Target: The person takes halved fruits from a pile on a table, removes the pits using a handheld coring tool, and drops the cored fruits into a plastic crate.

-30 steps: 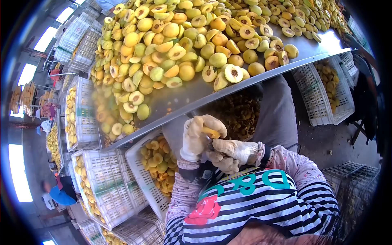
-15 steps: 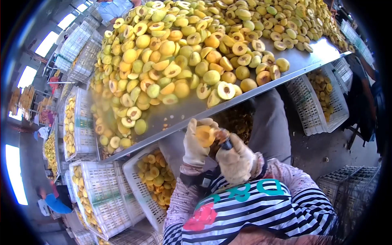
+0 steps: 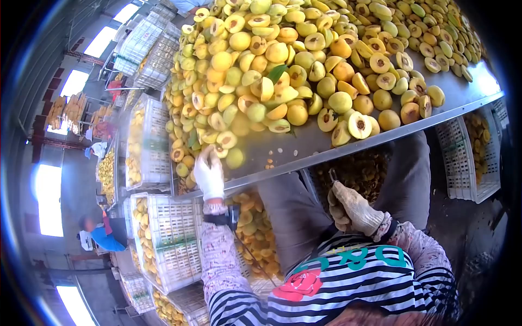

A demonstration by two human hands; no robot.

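Observation:
A steel table carries a big heap of yellow peaches, some whole and some halved. My left hand, in a white glove, reaches onto the table's near edge and rests among peach halves. Its fingers are hidden against the fruit. My right hand, also gloved, is held low by my lap and is closed on a small metal pitting tool that points up. A bin of dark peach pits sits just beyond that hand, under the table.
A white crate of peach halves stands below my left arm. More white crates are stacked to the left, and another crate stands on the right. A person in blue bends over far left.
My hands were together, the left holding a peach half against the tool. Now they are apart: the left has gone out to the table's edge without that half, and the right has dropped.

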